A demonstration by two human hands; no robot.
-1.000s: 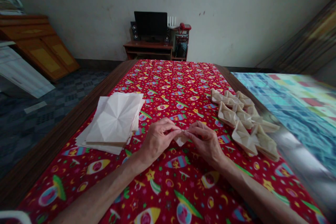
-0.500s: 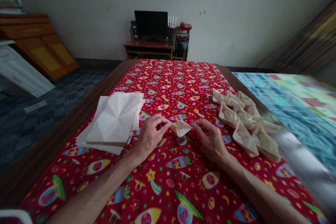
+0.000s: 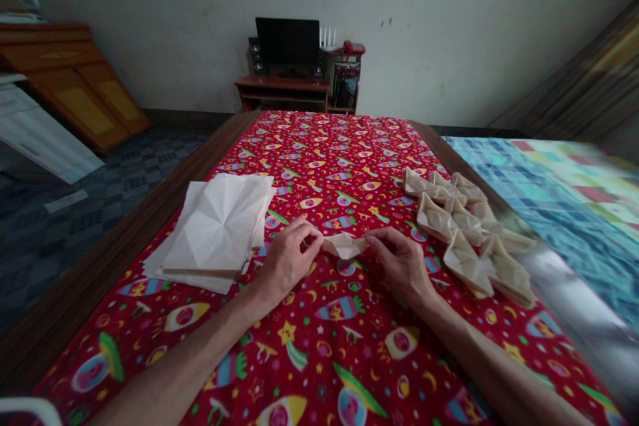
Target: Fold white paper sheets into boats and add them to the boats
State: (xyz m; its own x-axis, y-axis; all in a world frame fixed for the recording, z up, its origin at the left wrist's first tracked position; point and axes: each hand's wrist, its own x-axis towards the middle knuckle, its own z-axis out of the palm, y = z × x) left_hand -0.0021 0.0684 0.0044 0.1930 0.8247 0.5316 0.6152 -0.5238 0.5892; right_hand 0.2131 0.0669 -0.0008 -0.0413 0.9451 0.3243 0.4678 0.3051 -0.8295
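Note:
A small folded paper piece (image 3: 344, 245) in off-white stretches between my two hands, low over the red patterned tablecloth. My left hand (image 3: 292, 256) pinches its left tip between thumb and fingers. The right tip is pinched by my right hand (image 3: 402, 263). Left of my left hand lies a stack of creased paper sheets (image 3: 219, 226), the top one marked with folds radiating from its middle. Beyond my right hand, several folded paper pieces (image 3: 466, 266) of beige paper sit close together in rows.
The red tablecloth (image 3: 324, 163) covers most of a dark wooden table (image 3: 197, 160). At the far wall stands a desk with a monitor (image 3: 288, 46), speakers and a red telephone (image 3: 353, 48). A bed (image 3: 539, 193) is on the right, a wooden cabinet (image 3: 84, 86) on the left.
The paper piece between my hands has become flatter and wider, its pointed lower part drawn up. Both hands have stayed nearly in place.

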